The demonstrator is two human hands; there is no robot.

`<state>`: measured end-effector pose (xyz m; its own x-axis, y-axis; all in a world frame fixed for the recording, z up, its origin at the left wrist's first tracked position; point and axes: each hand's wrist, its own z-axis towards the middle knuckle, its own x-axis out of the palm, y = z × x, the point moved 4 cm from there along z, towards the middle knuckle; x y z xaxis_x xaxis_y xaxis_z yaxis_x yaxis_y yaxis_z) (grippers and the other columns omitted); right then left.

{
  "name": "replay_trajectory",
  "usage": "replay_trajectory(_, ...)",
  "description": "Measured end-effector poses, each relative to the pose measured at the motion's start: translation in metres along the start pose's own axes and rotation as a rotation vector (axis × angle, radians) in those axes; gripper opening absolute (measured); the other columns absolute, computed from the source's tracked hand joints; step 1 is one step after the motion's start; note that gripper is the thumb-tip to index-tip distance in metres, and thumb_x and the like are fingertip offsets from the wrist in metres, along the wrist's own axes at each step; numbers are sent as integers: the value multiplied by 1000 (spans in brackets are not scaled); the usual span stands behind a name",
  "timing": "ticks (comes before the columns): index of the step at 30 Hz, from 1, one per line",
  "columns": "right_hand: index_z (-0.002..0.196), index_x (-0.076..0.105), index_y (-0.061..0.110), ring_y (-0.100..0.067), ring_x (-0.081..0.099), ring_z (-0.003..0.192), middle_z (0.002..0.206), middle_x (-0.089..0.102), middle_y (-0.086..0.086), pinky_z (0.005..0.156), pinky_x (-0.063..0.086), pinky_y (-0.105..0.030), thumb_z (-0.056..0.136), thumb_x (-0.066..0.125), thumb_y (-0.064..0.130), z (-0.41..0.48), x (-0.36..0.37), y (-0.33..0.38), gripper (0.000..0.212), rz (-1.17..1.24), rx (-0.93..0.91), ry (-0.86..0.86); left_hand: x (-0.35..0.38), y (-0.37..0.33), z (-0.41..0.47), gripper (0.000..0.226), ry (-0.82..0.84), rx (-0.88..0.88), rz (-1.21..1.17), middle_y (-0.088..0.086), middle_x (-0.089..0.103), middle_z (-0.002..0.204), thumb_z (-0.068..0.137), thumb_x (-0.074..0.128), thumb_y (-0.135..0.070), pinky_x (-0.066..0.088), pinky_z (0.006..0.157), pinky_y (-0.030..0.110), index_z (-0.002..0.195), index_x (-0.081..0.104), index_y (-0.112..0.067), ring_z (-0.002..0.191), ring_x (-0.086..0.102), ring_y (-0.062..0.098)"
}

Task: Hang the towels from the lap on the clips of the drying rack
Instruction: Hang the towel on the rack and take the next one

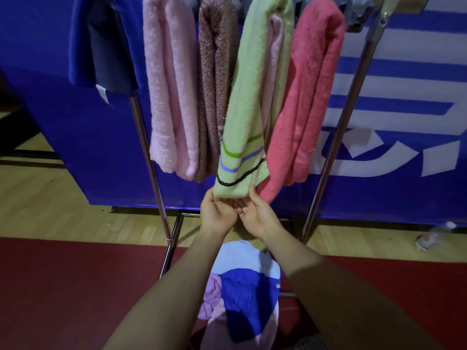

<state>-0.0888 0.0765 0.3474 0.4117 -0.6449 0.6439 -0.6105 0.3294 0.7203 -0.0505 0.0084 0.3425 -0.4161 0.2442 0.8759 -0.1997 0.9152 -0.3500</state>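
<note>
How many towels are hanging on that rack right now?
5: blue towel far left, pale pink towel, mottled mauve towel, green striped towel, coral towel rightmost. Folds may hide more.

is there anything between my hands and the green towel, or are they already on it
Nothing visible stands between them. Both the left hand and the right hand are already at the bottom hem of the green towel, fingers touching its lower edge, with the coral towel hanging just beside it.
</note>
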Motion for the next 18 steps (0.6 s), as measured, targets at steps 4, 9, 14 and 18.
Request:
replay_trajectory(4,76,53,18,-11,54,74,75,65,3,68,40,-20,97,39,43,0,-11,-6,35,-172,135,-160,-14,6,0,36,-146,-30,56,0,53,77,82,43,-19,33,63,27,46,50,-18,66,55,17)
replay_trajectory(9,87,58,21,-10,56,82,92,62,5,69,39,-24,94,34,54,-4,-18,0,42,-222,169,-195,-15,-12,2,48,-156,36,-29,3,59,107,88,41,-58,36,92,32,113,57,-20,102,54,20)
replay_trajectory(14,90,59,23,-10,55,83,91,62,7,68,38,-24,95,37,52,-6,-23,3,37,-271,176,-209,12,-48,16,44,-173,78,172,-2,61,98,87,50,-56,51,72,26,114,56,-22,87,57,14)
replay_trajectory(18,94,60,22,-11,56,84,94,63,6,69,38,-24,95,38,52,-7,-24,1,37,-254,169,-212,17,-43,21,20,-130,-22,288,-5,67,70,93,51,-36,46,45,14,96,62,-19,57,61,7)
